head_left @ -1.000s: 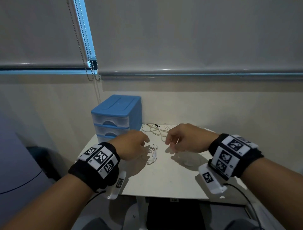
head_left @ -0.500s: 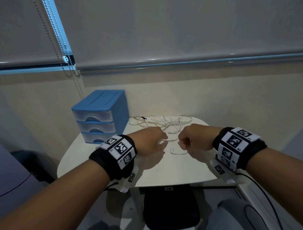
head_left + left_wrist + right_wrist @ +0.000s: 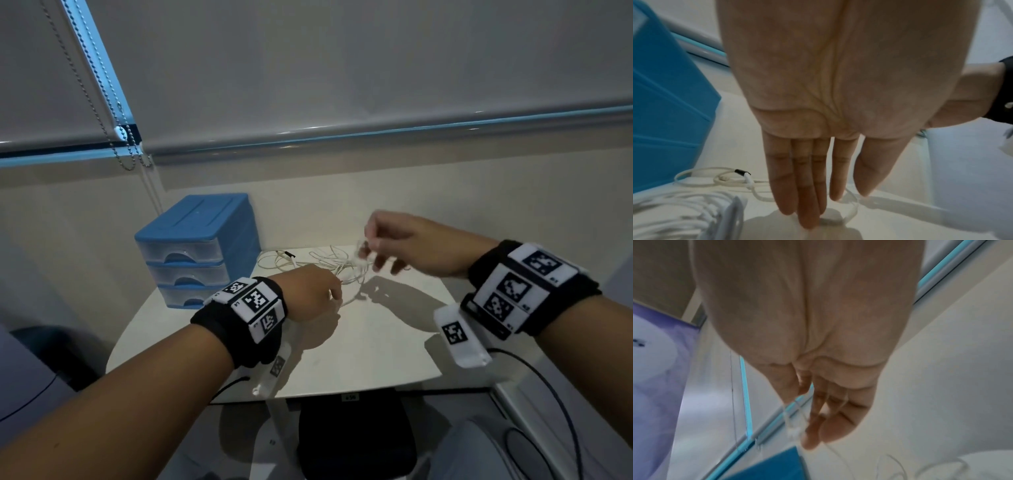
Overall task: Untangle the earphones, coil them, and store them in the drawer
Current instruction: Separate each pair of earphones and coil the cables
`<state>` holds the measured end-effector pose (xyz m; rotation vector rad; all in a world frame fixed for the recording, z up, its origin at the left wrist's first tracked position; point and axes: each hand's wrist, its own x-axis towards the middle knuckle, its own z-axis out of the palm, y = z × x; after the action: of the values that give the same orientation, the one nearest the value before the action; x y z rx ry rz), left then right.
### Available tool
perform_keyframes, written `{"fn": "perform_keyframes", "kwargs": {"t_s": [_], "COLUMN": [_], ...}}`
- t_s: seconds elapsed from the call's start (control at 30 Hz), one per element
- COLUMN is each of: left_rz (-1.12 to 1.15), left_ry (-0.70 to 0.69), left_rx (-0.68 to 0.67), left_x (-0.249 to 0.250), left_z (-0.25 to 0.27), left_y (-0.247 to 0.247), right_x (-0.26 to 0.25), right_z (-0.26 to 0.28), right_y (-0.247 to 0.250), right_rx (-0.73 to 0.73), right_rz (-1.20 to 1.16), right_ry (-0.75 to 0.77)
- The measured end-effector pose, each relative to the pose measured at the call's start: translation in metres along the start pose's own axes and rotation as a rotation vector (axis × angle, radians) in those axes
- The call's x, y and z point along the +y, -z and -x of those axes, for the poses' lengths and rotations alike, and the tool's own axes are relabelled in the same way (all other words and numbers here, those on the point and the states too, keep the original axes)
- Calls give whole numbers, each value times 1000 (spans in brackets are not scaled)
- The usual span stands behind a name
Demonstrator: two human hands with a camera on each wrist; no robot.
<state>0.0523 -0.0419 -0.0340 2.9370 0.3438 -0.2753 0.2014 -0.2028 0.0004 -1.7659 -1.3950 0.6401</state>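
The white earphones (image 3: 337,265) lie in a loose tangle at the back of the white table (image 3: 376,346). My right hand (image 3: 364,248) is raised above the tangle and pinches a strand with a small white piece (image 3: 795,433) between thumb and fingers. The strand hangs down from it to the pile. Lower and nearer, my left hand (image 3: 337,296) has straight fingers (image 3: 809,216) pointing down, their tips touching a loop of the cord (image 3: 852,209) on the table. The blue three-drawer unit (image 3: 195,246) stands at the back left, all drawers closed.
A cream cable with a black-tipped plug (image 3: 287,254) lies beside the drawer unit. A blurred white bundle of cord (image 3: 684,214) shows at the lower left of the left wrist view. A bead chain (image 3: 113,113) hangs from the blind. Below the table's front edge is a dark chair (image 3: 352,442).
My right hand has risen from the table, lifting a strand of the earphones. My left hand stays low by the cord. The view has shifted.
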Motion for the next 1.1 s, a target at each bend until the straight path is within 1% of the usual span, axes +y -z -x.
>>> {"fn": "perform_keyframes", "kwargs": {"t_s": [0.07,0.1,0.17,0.2,0.23,0.27,0.33,0.37,0.43,0.5,0.57,0.6,0.63,0.7,0.73,0.77,0.8,0.83,0.93,0.97,1.03,1.1], "left_rz": [117,264,748,1003,1207,1344,1469,1487,1485,1457,1415,1370,1315,1251,1258,1271,1276,1269,1247,1245,1246,1246], "left_ry": [35,71,159,190,209,207,126,74,8,-4,-21,-32,-37,-52,-71,-98,-122,-139,-187,-200,-226,-261], "left_rx": [70,117,169,172,161,132,71,80,196,339,415,437,459,472,455,431,415,411,417,419,428,443], "left_x": [-5,-7,-5,-4,-4,-6,-8,-7,-3,-1,-2,-3,-5,-7,-8,-11,-11,-11,-9,-9,-9,-11], "left_z": [-3,-4,-3,-1,1,3,7,8,10,10,12,13,16,21,23,24,26,28,31,33,38,42], "left_y": [5,8,18,25,31,37,44,46,49,52,55,57,59,62,64,66,68,71,78,81,84,87], "right_x": [-13,-20,-32,-38,-42,-46,-51,-52,-50,-44,-39,-36,-35,-29,-26,-22,-18,-15,-9,-7,-4,2], "right_z": [-5,-6,-9,-9,-9,-8,-8,-8,-10,-10,-9,-9,-10,-15,-19,-26,-32,-37,-52,-58,-68,-77], "right_y": [6,8,11,11,10,8,3,-1,-9,-16,-18,-16,-13,-5,0,2,4,4,-5,-10,-17,-22], "right_rx": [101,125,130,116,88,51,-34,-74,-142,-209,-235,-200,-125,121,242,319,335,293,51,12,16,48], "right_rz": [-131,-167,-197,-179,-141,-87,35,92,212,333,334,270,183,57,49,70,110,155,293,332,336,276], "right_ry": [66,106,179,208,233,252,280,289,287,264,217,197,189,177,169,156,135,104,6,-5,-10,-5]}}
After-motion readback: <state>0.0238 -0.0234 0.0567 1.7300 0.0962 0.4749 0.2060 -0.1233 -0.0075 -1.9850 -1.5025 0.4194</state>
